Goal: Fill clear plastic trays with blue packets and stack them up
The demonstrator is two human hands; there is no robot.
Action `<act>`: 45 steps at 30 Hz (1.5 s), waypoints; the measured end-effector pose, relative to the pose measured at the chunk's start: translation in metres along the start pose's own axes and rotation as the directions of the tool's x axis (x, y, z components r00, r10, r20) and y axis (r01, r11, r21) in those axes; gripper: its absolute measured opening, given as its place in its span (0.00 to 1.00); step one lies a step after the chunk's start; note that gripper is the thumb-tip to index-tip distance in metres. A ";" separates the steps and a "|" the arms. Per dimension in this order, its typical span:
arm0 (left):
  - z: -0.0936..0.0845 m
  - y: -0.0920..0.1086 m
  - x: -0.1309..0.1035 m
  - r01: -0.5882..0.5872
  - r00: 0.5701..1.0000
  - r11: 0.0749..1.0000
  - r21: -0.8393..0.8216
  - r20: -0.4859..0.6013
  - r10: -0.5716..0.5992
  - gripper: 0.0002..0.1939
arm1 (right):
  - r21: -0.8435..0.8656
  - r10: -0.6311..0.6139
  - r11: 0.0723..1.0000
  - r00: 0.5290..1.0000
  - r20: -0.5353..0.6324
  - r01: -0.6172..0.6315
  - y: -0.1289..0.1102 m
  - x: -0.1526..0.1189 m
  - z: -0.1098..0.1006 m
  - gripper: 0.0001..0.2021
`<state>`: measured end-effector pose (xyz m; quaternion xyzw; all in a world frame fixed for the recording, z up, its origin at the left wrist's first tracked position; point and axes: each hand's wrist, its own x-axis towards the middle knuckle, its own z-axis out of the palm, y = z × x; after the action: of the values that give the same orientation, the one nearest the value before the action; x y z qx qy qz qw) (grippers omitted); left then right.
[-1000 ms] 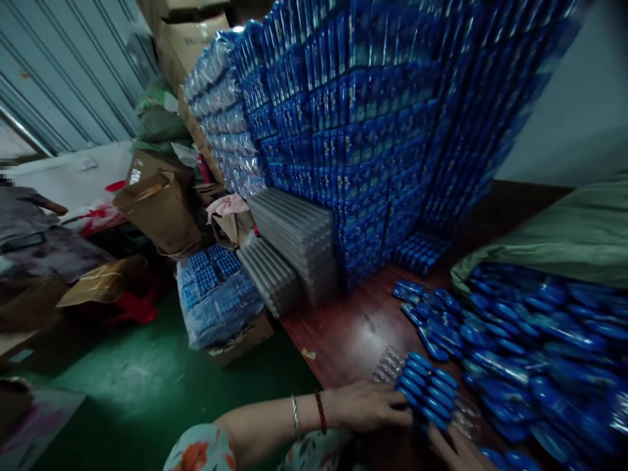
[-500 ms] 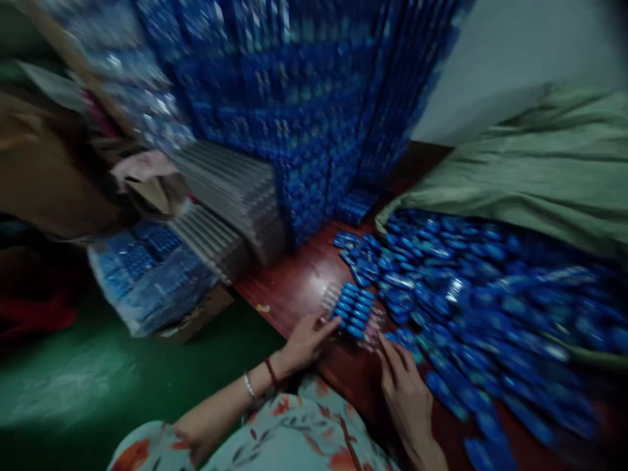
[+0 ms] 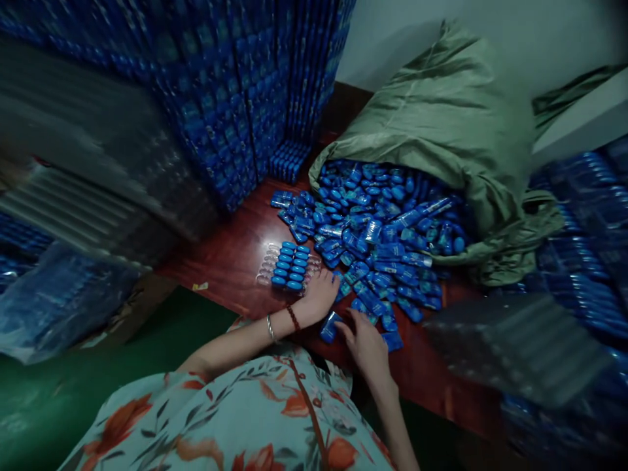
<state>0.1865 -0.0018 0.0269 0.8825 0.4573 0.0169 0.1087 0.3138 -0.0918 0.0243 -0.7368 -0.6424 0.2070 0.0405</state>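
Observation:
A clear plastic tray [image 3: 265, 269] lies on the reddish-brown table, with two rows of blue oval containers [image 3: 290, 266] in its middle and bare slots on both sides. My left hand [image 3: 320, 296] reaches across the tray's right side. Its fingers are slightly apart and bent at the edge of a loose pile of blue containers [image 3: 377, 252]; the palm side is hidden. Close to the table's front edge, my right hand [image 3: 367, 343] has its thumb and fingers at a single blue container [image 3: 330, 327], apparently gripping it.
The pile spills from a green woven sack [image 3: 417, 124]. Tall stacks of filled blue trays [image 3: 216, 111] stand behind on the left, beside stacked grey trays [image 3: 83, 209]. More grey trays [image 3: 520, 347] and blue packs [image 3: 583, 242] are at the right. A scrap [image 3: 200, 286] lies near the edge.
The view has swung right. My left hand has gone from the tray's left side across to the pile. My right hand has left the tray's right side and is at a blue container.

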 end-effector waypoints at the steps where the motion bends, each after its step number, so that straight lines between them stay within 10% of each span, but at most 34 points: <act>1: 0.001 0.000 0.006 0.008 1.000 1.000 0.008 0.001 -0.008 0.17 | -0.026 -0.002 1.000 1.000 0.028 0.002 -0.004 -0.002 0.002 0.23; 11: 0.016 -0.012 -0.044 -0.160 0.987 0.970 -0.183 -0.053 0.153 0.08 | 0.282 0.086 0.958 0.989 -0.119 -0.049 -0.020 -0.024 0.040 0.26; 17: -0.007 -0.071 -0.126 -0.020 0.992 0.885 -0.464 -0.117 -0.039 0.14 | 0.435 0.033 0.898 0.974 -0.224 0.069 -0.014 -0.021 0.045 0.28; 21: -0.004 -0.097 -0.153 0.131 0.912 0.749 -0.650 -0.216 -0.347 0.08 | 0.297 0.090 0.955 0.959 -0.269 -0.006 -0.019 -0.016 0.041 0.35; 26: -0.005 -0.117 -0.149 0.150 0.794 0.720 -0.678 -0.351 -0.496 0.08 | 0.084 -0.001 0.996 0.984 -0.180 0.016 -0.021 -0.009 0.040 0.22; 32: -0.011 -0.156 -0.105 0.151 0.655 0.579 -0.801 -0.357 -0.666 0.14 | 0.668 0.115 0.742 0.992 -0.043 -0.057 -0.013 0.019 0.019 0.21; 37: -0.020 -0.169 -0.069 0.108 0.737 0.388 -0.915 -0.188 -0.649 0.20 | 0.923 0.115 0.362 0.989 0.094 -0.130 -0.028 0.050 -0.004 0.29; 45: -0.001 -0.176 -0.078 0.199 0.768 0.344 -0.918 -0.072 -0.636 0.25 | 0.921 0.074 0.329 0.978 0.196 -0.210 -0.025 0.044 0.011 0.25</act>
<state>-0.0003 0.0337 -0.0029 0.5183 0.6095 0.4069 0.4408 0.2903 -0.0472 0.0111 -0.6197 -0.3418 0.5832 0.3987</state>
